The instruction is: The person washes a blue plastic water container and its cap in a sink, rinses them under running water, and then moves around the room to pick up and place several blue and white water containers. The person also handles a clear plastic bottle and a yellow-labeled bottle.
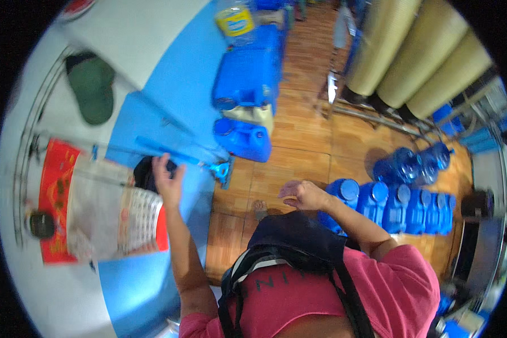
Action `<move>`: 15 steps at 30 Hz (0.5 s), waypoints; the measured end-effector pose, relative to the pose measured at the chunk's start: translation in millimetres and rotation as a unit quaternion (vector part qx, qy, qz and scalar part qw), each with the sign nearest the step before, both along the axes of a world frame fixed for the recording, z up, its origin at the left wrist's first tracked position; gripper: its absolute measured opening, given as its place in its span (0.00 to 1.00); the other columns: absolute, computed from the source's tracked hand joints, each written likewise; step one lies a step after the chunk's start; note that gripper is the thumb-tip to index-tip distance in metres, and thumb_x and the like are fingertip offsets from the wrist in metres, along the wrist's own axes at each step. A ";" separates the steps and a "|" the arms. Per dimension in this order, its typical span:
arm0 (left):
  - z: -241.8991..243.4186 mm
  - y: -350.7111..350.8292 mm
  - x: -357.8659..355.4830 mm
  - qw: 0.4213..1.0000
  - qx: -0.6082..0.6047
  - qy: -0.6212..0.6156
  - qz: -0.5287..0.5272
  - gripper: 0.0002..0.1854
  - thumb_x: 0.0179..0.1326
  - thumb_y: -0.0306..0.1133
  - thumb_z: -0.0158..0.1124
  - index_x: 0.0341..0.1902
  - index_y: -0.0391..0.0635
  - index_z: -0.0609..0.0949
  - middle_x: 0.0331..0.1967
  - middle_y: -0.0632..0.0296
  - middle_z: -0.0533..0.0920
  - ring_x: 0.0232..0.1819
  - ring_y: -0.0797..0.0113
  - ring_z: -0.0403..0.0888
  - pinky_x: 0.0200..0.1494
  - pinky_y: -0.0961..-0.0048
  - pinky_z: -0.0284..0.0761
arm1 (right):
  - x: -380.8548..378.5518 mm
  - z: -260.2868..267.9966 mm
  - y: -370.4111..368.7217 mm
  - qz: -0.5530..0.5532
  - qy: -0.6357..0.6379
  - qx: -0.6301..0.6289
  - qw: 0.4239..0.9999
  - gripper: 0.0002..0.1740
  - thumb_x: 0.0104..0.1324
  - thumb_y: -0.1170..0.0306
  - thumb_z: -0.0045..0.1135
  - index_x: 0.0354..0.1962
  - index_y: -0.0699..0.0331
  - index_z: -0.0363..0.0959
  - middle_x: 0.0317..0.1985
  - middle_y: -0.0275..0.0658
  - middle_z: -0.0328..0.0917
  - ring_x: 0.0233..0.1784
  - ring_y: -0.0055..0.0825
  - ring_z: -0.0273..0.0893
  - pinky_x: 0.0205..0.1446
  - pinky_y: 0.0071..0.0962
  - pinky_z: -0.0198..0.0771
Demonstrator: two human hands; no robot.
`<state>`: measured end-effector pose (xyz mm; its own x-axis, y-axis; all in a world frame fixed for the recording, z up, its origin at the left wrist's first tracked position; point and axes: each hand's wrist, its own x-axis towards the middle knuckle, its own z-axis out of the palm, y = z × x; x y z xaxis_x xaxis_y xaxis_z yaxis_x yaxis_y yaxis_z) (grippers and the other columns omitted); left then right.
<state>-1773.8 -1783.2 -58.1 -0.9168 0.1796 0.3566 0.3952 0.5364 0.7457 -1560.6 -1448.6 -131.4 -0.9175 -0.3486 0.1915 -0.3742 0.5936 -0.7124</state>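
My left hand (167,179) is raised by the white-and-blue wall (186,198) with its fingers and thumb apart. Just behind it hangs a dark cloth item (143,172), perhaps a cap; whether the fingertips touch it I cannot tell. A wall calendar (97,207) with red ends is beside that hand. My right hand (302,195) hovers in front of my body, fingers loosely curled and nothing visible in them. Below and beyond it stands a row of blue plastic water jugs (374,203) on the floor. A dark apron or bag (295,236) covers my front.
Blue jerrycans (245,80) line the wall foot ahead, near a blue-handled tool (219,170). A green cap (92,91) hangs on the wall. Tall yellowish filter tanks (422,63) stand in a metal frame at right. Round clear-blue bottles (405,164) rest on the wood-look tiled floor (302,135).
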 end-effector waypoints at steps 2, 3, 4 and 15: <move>-4.8 1.7 -79.2 0.999 0.028 0.029 -0.001 0.32 0.52 0.35 0.70 0.60 0.39 0.72 0.65 0.44 0.65 0.67 0.52 0.61 0.64 0.64 0.60 | -7.7 4.7 10.9 -0.049 -0.016 0.013 0.999 0.12 0.57 0.70 0.61 0.40 0.61 0.77 0.41 0.45 0.79 0.45 0.44 0.77 0.47 0.39 0.73; -10.4 0.6 -113.9 0.999 0.028 0.024 0.029 0.31 0.53 0.35 0.69 0.59 0.37 0.72 0.64 0.44 0.66 0.66 0.52 0.62 0.64 0.64 0.60 | -12.0 7.3 14.9 -0.083 -0.028 0.015 0.996 0.12 0.57 0.69 0.61 0.40 0.61 0.78 0.40 0.44 0.79 0.44 0.43 0.77 0.46 0.39 0.73; -17.5 -2.7 -144.9 0.997 0.030 0.061 0.033 0.30 0.54 0.35 0.68 0.59 0.34 0.72 0.62 0.44 0.68 0.65 0.51 0.63 0.64 0.63 0.60 | -16.8 9.9 18.0 -0.121 -0.042 0.026 0.991 0.12 0.57 0.69 0.61 0.40 0.60 0.78 0.40 0.43 0.80 0.44 0.43 0.77 0.46 0.39 0.74; -93.0 -36.1 -273.5 0.885 -0.310 0.141 0.317 0.27 0.50 0.36 0.62 0.55 0.41 0.75 0.58 0.53 0.72 0.61 0.50 0.67 0.59 0.51 0.65 | -80.4 25.4 10.2 -0.292 -0.140 0.029 0.946 0.15 0.60 0.64 0.57 0.44 0.59 0.77 0.44 0.42 0.80 0.47 0.42 0.77 0.49 0.38 0.72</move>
